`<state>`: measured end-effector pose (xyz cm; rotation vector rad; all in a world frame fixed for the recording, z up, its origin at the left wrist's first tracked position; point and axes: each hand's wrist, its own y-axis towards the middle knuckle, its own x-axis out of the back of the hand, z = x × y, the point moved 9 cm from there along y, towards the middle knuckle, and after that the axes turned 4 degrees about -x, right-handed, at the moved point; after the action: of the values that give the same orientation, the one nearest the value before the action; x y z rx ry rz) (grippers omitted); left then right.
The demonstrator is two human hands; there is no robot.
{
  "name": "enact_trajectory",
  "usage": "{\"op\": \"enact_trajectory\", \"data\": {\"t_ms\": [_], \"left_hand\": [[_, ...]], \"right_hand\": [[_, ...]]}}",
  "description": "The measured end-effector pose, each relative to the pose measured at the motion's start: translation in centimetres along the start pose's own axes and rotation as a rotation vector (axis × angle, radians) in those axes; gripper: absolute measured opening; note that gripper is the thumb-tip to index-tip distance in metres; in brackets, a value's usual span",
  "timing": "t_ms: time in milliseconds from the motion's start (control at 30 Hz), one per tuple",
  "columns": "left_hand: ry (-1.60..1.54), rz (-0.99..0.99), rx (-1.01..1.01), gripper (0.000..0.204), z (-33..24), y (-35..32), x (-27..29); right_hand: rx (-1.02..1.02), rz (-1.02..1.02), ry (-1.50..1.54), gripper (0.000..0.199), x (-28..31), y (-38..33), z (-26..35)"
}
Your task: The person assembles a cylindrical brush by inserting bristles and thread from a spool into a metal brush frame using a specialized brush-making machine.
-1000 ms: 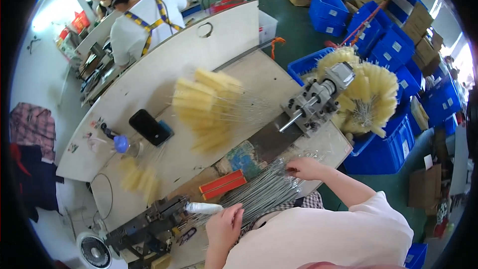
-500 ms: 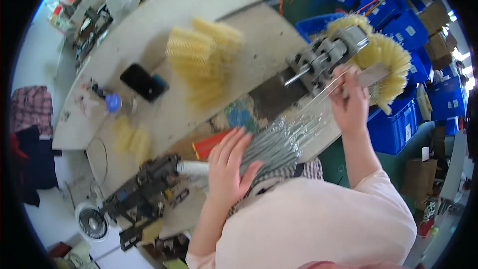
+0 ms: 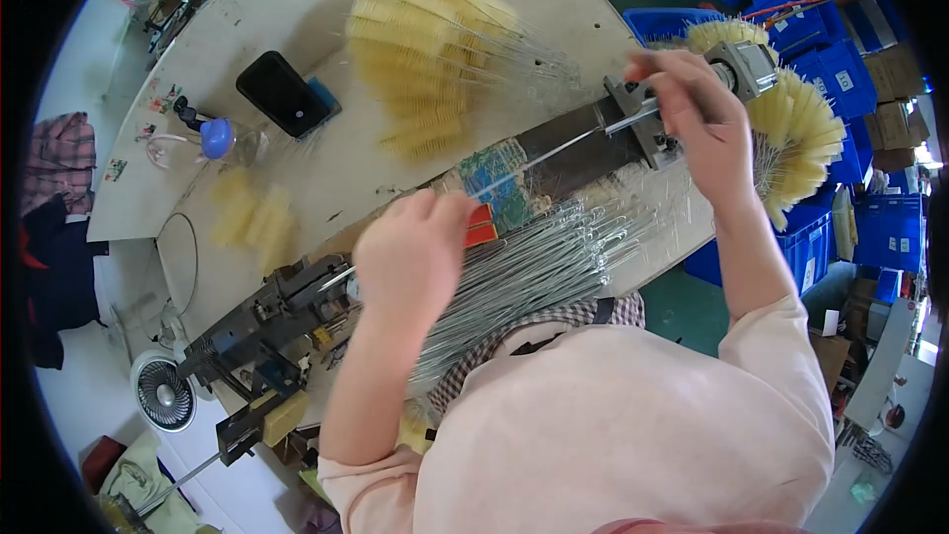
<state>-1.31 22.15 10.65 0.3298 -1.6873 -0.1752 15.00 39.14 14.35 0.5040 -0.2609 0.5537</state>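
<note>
My left hand [image 3: 410, 247], blurred, is closed around a thin metal wire [image 3: 554, 151] above the bench. Rightward the wire runs to a grey metal spindle fixture [image 3: 638, 124]. A rod end [image 3: 338, 279] shows on the other side of that hand, at a black machine [image 3: 262, 316]. My right hand [image 3: 702, 114] is over the fixture with its fingers bent and smeared, so any grip is unclear. Below the wire lies a thick bundle of looped steel wires [image 3: 534, 267]. A red and orange piece [image 3: 481, 225] is partly hidden by my left hand.
Yellow bristle brushes with wire stems [image 3: 425, 69] lie at the back; more brushes [image 3: 799, 138] hang at the right. A black phone [image 3: 282, 94] and a purple-capped bottle [image 3: 217, 138] are on the left. Blue bins [image 3: 791, 10] fill the right. A fan [image 3: 165, 391] stands lower left.
My left hand has lifted off the wire bundle, moved left and closed on the wire. My right hand has moved up onto the fixture; the wire now spans from there.
</note>
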Motion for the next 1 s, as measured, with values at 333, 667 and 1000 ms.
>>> {"op": "enact_trajectory", "data": {"t_ms": [333, 667, 1000], "left_hand": [[0.031, -0.075, 0.076, 0.008, 0.2, -0.2, 1.9], [0.043, 0.002, 0.025, 0.013, 0.7, -2.8, 1.1], [0.26, -0.148, 0.136, 0.012, 1.9, -9.1, 2.2]], "right_hand": [[0.33, 0.324, -0.298, 0.027, -6.2, 5.6, 4.2], [-0.14, 1.17, -0.544, 0.026, -9.1, 2.0, -6.0], [0.34, 1.156, -0.575, 0.017, -17.1, -3.6, 0.9]]}}
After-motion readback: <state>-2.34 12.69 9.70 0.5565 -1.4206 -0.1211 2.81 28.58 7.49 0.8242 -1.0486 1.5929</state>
